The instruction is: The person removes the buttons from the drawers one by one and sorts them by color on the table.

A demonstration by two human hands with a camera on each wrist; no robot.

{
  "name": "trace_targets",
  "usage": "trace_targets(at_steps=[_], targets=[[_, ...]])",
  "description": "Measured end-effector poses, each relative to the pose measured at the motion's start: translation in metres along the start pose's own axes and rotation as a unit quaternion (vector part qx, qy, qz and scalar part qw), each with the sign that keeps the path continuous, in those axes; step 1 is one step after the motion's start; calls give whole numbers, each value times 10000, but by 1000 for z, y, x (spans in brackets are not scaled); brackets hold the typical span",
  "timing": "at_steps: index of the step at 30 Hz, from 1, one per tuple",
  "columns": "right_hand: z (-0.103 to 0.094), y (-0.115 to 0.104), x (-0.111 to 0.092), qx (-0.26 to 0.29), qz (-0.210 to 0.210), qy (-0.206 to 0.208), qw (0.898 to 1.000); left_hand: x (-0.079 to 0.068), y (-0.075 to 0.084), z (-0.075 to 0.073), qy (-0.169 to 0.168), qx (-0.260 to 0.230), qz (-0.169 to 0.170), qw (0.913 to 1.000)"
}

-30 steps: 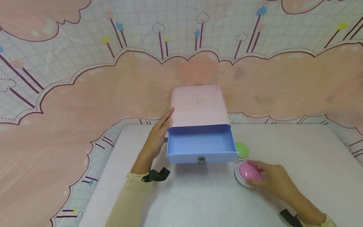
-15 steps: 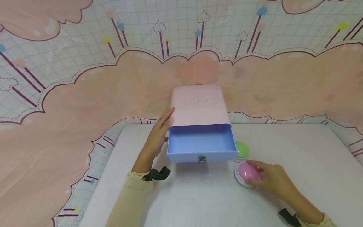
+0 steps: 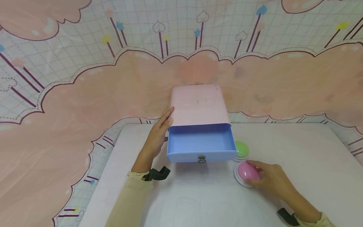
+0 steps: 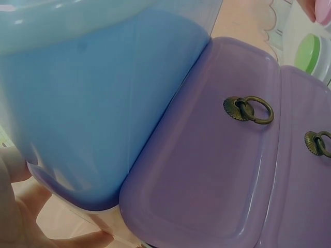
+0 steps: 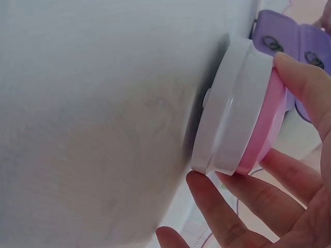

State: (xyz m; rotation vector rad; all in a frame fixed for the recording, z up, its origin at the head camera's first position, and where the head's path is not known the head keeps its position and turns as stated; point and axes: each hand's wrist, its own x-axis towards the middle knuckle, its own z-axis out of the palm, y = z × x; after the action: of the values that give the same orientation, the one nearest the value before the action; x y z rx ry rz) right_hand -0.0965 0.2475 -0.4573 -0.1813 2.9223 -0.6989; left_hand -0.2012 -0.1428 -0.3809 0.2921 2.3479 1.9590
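Note:
A small drawer cabinet with a pink top (image 3: 199, 105) stands at the middle of the table. Its blue top drawer (image 3: 202, 157) is pulled out, with nothing in it. In the left wrist view, purple drawer fronts (image 4: 207, 155) with brass ring pulls lie below it. My left hand (image 3: 156, 135) rests along the cabinet's left side, fingers fairly straight. To the right, my right hand (image 3: 272, 178) grips a round push button (image 3: 247, 171) by its edge; it has a pink dome and white base. Whether the base touches the table I cannot tell. A green push button (image 3: 242, 149) sits behind it, partly hidden by the drawer.
The white table (image 3: 297, 145) extends to both sides. Behind it hangs a peach and white patterned cloth (image 3: 136, 85). Black straps sit at both wrists, the left strap (image 3: 157, 174) close to the open drawer's corner.
My right hand and the pink push button have shifted very slightly to the left. The left hand, cabinet and drawer look still.

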Motion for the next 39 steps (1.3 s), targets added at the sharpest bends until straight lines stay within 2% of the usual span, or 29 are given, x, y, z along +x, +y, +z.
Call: trace_targets(at_steps=[20,30,39], targets=[[3,1,0,-76,-258,268,9993,-2,-1,1,-22,-48,-97,9999],[1,0,3,-19,0,-70,10000,-2,0,0,-10,-69,-72,9999],[-3,0,6,40,168,-134,9998,-2,2,0,-33,-93,13,9999]])
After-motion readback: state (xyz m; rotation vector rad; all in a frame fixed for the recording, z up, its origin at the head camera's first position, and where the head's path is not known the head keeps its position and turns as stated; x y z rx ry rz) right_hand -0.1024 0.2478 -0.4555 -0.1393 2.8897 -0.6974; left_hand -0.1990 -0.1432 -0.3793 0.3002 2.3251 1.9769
